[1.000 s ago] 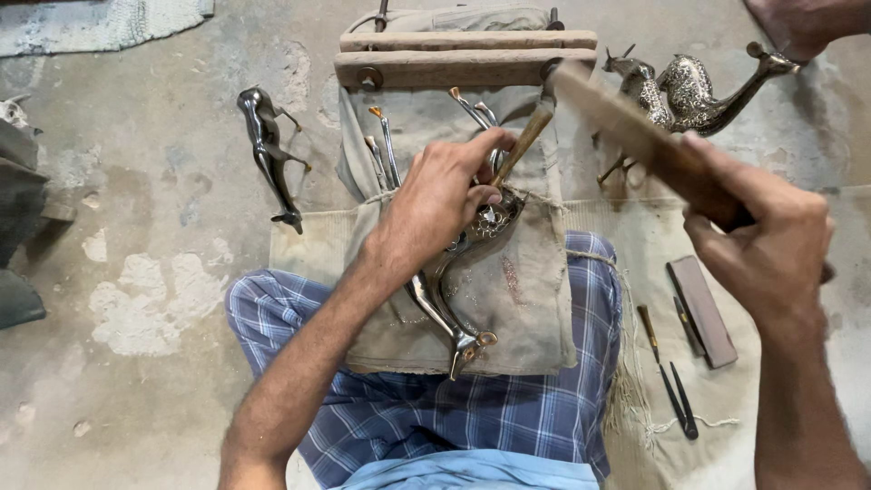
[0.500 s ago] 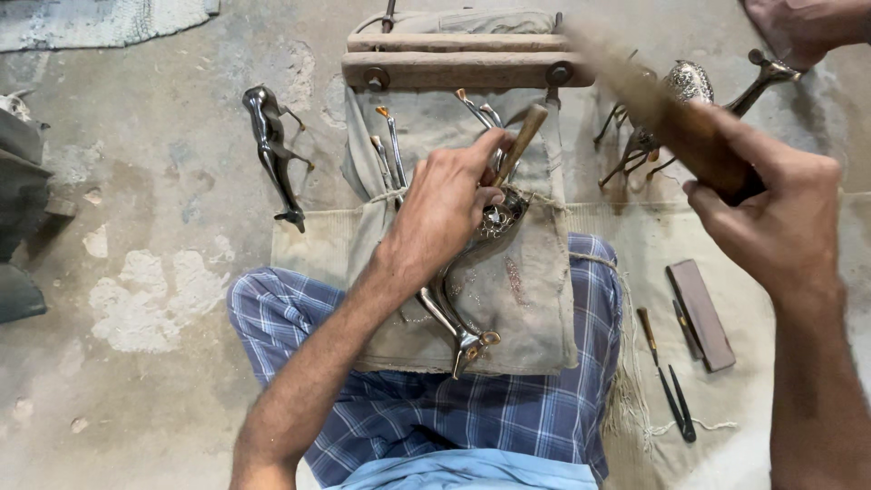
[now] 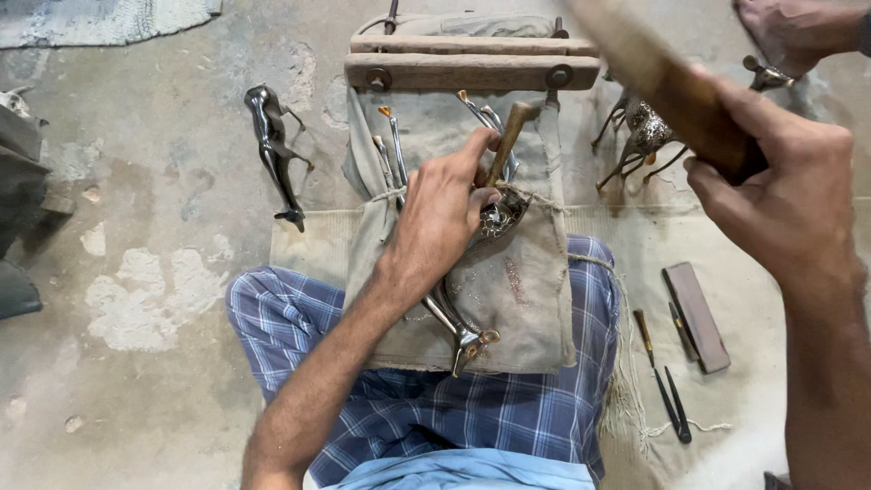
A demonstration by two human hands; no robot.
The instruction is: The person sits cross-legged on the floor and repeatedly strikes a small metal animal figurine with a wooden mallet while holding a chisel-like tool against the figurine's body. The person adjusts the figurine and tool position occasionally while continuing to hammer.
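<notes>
The left hand [image 3: 445,218] grips a chisel [image 3: 504,145] against the metal figurine [image 3: 458,318] on the lap cloth [image 3: 526,299]; the right hand [image 3: 780,195] clenches a raised wooden mallet [image 3: 667,86]; a square, controlled strike would suit best.

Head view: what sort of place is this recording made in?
Probably a floor-level metal-craft workshop. The left hand steadies a chisel on a metal animal figure over a cloth-draped wooden bench, the right hand holds a wooden mallet, and a finished figurine lies on the concrete floor.
</notes>
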